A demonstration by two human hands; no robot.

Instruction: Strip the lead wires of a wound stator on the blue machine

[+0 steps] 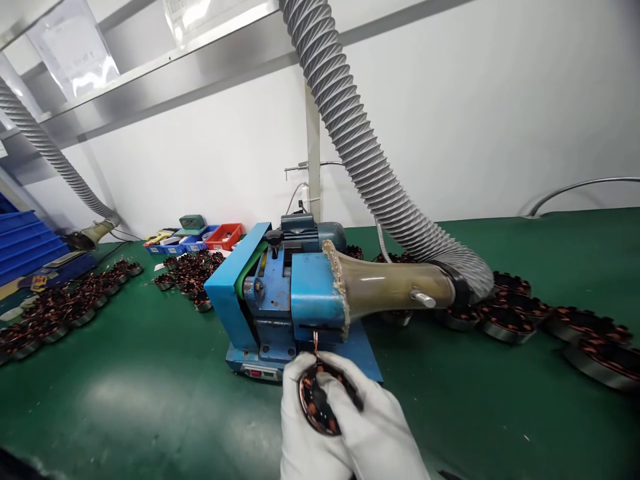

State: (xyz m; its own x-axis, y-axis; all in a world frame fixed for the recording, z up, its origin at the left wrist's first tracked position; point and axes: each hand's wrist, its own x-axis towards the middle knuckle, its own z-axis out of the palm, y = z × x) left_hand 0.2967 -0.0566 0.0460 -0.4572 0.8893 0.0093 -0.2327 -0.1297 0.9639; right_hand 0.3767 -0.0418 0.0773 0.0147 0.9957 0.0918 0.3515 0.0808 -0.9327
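Both gloved, both clamped on one round copper-wound motor part (323,403) at the near edge of the green tabletop (140,400). Left hand (300,427) cupped under and around the left rim, right hand (373,430) wrapped over the right side, thumb across the face. Part tilted up toward the camera, its copper wire ends (315,341) pointing straight up into the slot at the front of the blue machine (295,300), apparently so the leads meet whatever works inside that slot while the body stays clear.

Machine standing mid-table, just beyond the hands. Clear funnel (395,285) fixed to its right side, joined to a grey ribbed hose (360,147) rising to the top of the view, probably to draw off dust or fumes. A second hose (45,150) and nozzle toward the far left edge.

More wound parts of the same kind lying in rows along the left edge (60,307), in a heap behind the machine (193,273), and along the right edge (550,320). Small red and blue bins (200,239) at the far left by the wall. Nothing between the hands and the slot; funnel and hose crowding the right side only.
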